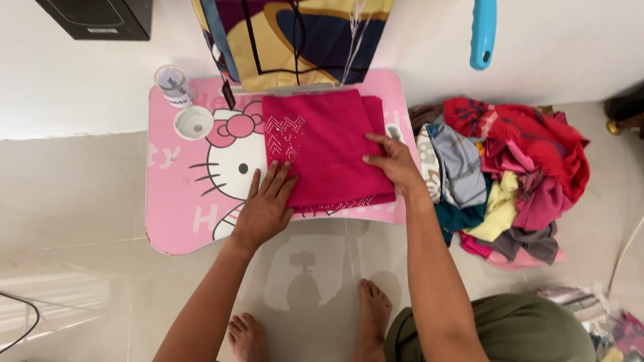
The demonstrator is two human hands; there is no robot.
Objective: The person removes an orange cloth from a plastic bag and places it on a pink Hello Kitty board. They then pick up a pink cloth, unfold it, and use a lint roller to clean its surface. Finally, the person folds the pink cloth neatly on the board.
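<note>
Bare feet are standing on the tiled floor while two hands are pressing a folded pink cloth flat on a low pink table.

Going from left to right: a clear plastic cup is lying at the table's far left corner, beside a round cup hole in the tabletop. The left hand is lying flat with fingers spread, its fingertips resting on the cloth's near left edge. The cloth, with small sparkly dots on it, is sitting on the middle of the table, in front of a patterned bag leaning against the wall. The right hand is lying open and flat on the cloth's right edge. Further right, a heap of mixed clothes is lying on the floor, just beside the table, and a blue handle is hanging above it.
</note>
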